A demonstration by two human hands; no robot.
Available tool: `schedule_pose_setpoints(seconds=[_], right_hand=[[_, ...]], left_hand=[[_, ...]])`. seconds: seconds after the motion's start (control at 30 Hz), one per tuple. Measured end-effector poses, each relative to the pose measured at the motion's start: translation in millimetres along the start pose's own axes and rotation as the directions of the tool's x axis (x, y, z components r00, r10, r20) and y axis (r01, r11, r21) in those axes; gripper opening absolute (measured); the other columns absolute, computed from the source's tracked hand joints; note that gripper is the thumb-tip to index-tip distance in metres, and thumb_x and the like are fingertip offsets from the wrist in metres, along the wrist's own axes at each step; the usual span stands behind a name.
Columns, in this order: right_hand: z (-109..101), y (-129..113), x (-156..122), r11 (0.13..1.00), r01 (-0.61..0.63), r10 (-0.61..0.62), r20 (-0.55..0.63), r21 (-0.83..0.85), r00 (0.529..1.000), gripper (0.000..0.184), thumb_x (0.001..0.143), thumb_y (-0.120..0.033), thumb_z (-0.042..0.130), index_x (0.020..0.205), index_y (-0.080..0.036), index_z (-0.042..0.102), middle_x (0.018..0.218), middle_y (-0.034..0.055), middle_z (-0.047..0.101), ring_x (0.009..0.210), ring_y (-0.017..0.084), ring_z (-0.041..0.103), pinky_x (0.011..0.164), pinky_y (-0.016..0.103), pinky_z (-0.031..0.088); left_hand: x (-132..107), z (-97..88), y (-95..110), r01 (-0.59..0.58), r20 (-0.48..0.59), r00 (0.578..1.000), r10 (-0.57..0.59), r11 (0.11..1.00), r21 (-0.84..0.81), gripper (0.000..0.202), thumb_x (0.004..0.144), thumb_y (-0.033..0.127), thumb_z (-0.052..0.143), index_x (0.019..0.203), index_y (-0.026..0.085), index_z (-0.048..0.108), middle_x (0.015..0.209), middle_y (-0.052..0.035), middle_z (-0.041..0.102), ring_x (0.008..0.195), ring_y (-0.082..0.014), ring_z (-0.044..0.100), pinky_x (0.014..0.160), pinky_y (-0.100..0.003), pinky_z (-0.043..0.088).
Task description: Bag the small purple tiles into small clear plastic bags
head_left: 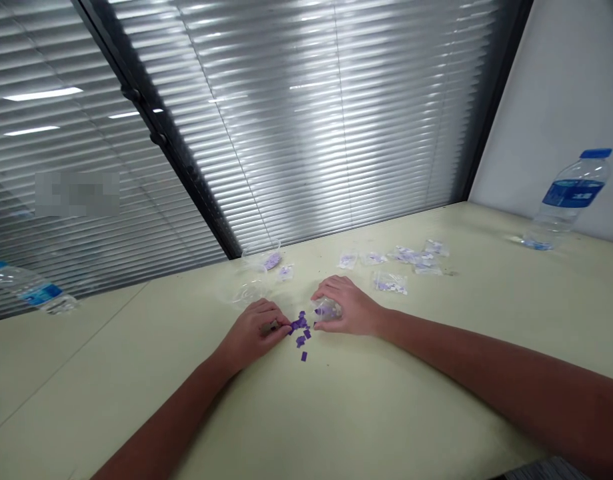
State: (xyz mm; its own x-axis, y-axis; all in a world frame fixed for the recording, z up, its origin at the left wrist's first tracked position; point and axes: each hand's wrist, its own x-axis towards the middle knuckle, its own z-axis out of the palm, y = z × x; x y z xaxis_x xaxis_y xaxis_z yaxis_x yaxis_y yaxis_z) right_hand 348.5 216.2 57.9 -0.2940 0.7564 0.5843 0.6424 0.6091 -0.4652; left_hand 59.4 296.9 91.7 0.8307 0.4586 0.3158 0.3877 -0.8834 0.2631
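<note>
Several small, flat, dark purple pieces (300, 323) lie in a loose heap on the table between my hands. One square purple piece (304, 357) is apart from the heap, nearer to me. At the heap's left edge, my left hand (259, 330) is closed, thumb and finger pinched at a purple piece. Something greyish shows in the gap behind these fingertips; I cannot make it out. My right hand (349, 307) is wrapped round a small clear plastic container (328, 309), with its open side facing left. Pale and purple bits show inside it.
Clear plastic bowls or lids (249, 291) stand beyond my left hand. Small clear bags of pale purple pieces (390, 283) lie beyond my right hand. One water bottle (566, 200) stands far right, another (33, 288) far left. Window blinds (306, 133) border the table's back edge.
</note>
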Motion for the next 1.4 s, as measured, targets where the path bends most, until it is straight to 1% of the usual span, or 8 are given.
schedule_pose_setpoints(seconds=[0.13, 0.3, 0.6, 0.73, 0.93, 1.1, 1.23, 1.4], right_hand=[[0.1, -0.5, 0.6, 1.000, 0.011, -0.012, 0.016, 0.008, 1.000, 0.044, 0.086, -0.048, 0.089, 0.118, -0.025, 0.070, 0.116, 0.0070, 0.075, 0.114, 0.029, 0.066, 0.104, 0.047, 0.047], [1.0, 1.5, 0.2, 1.000, 0.021, -0.021, 0.008, 0.016, 1.000, 0.046, 0.083, -0.047, 0.092, 0.116, -0.023, 0.070, 0.116, 0.0084, 0.074, 0.113, 0.030, 0.066, 0.102, 0.046, 0.047], [2.3, 3.1, -1.3, 0.999, 0.036, -0.036, 0.014, 0.017, 0.999, 0.044, 0.086, -0.045, 0.090, 0.117, -0.024, 0.069, 0.115, 0.0075, 0.074, 0.114, 0.029, 0.065, 0.103, 0.047, 0.048], [2.7, 4.2, -1.9, 0.999, 0.036, -0.036, 0.011, 0.013, 0.999, 0.045, 0.086, -0.045, 0.090, 0.119, -0.024, 0.069, 0.116, 0.0076, 0.074, 0.114, 0.029, 0.066, 0.103, 0.047, 0.048], [2.6, 2.9, -2.5, 0.999, 0.035, -0.035, 0.006, 0.019, 0.999, 0.044, 0.086, -0.044, 0.090, 0.117, -0.024, 0.069, 0.114, 0.0073, 0.073, 0.113, 0.029, 0.066, 0.101, 0.047, 0.050], [0.9, 1.2, -2.4, 0.999, 0.022, -0.023, 0.017, 0.033, 1.000, 0.042, 0.086, -0.043, 0.090, 0.117, -0.024, 0.069, 0.114, 0.0075, 0.073, 0.112, 0.029, 0.066, 0.101, 0.047, 0.050], [0.3, 0.0, -2.8, 1.000, 0.006, -0.007, 0.036, 0.028, 0.999, 0.042, 0.087, -0.045, 0.089, 0.118, -0.024, 0.069, 0.115, 0.0076, 0.074, 0.112, 0.029, 0.066, 0.100, 0.048, 0.051], [1.7, 1.0, -2.8, 1.000, 0.008, -0.009, 0.028, 0.029, 1.000, 0.042, 0.087, -0.044, 0.089, 0.119, -0.025, 0.068, 0.113, 0.0075, 0.073, 0.112, 0.030, 0.066, 0.099, 0.048, 0.051]], left_hand=[[-0.1, 0.3, 1.3, -0.005, 0.021, 1.000, 0.005, 1.000, 0.010, 0.025, 0.106, 0.040, 0.064, 0.090, 0.025, 0.076, 0.091, -0.0031, 0.077, 0.090, -0.0216, 0.067, 0.087, -0.038, 0.052], [-0.9, -7.8, 0.2, -0.021, 0.001, 1.000, 0.021, 0.998, 0.056, 0.022, 0.102, 0.045, 0.071, 0.104, 0.024, 0.078, 0.098, -0.0046, 0.077, 0.093, -0.0222, 0.067, 0.089, -0.038, 0.052], [-0.4, -5.4, -10.5, -0.060, -0.007, 0.998, 0.061, 0.993, 0.098, 0.024, 0.105, 0.036, 0.067, 0.089, 0.025, 0.080, 0.087, -0.0045, 0.077, 0.086, -0.0214, 0.067, 0.084, -0.037, 0.050], [-0.2, -6.7, -6.7, -0.031, 0.018, 0.999, 0.029, 0.993, 0.113, 0.024, 0.106, 0.035, 0.065, 0.088, 0.024, 0.077, 0.088, -0.0040, 0.077, 0.090, -0.0218, 0.067, 0.086, -0.036, 0.050], [-2.5, -10.1, -5.1, 0.044, 0.077, 0.996, -0.048, 0.997, 0.057, 0.019, 0.102, 0.041, 0.068, 0.102, 0.025, 0.078, 0.099, -0.0042, 0.076, 0.094, -0.0215, 0.068, 0.085, -0.034, 0.051], [-3.6, -8.7, -8.4, 0.076, 0.076, 0.994, -0.079, 0.996, 0.037, 0.023, 0.105, 0.036, 0.062, 0.093, 0.024, 0.079, 0.094, -0.0034, 0.076, 0.091, -0.0200, 0.069, 0.083, -0.032, 0.051], [-4.7, -8.5, -9.5, 0.089, 0.090, 0.991, -0.094, 0.994, 0.060, 0.025, 0.107, 0.037, 0.059, 0.099, 0.025, 0.079, 0.098, -0.0039, 0.078, 0.096, -0.0219, 0.069, 0.087, -0.034, 0.051], [-3.8, -7.3, -2.0, 0.229, 0.024, 0.973, -0.228, 0.973, -0.035, 0.030, 0.106, 0.045, 0.058, 0.098, 0.024, 0.078, 0.099, -0.0047, 0.077, 0.096, -0.0242, 0.068, 0.086, -0.036, 0.051]])
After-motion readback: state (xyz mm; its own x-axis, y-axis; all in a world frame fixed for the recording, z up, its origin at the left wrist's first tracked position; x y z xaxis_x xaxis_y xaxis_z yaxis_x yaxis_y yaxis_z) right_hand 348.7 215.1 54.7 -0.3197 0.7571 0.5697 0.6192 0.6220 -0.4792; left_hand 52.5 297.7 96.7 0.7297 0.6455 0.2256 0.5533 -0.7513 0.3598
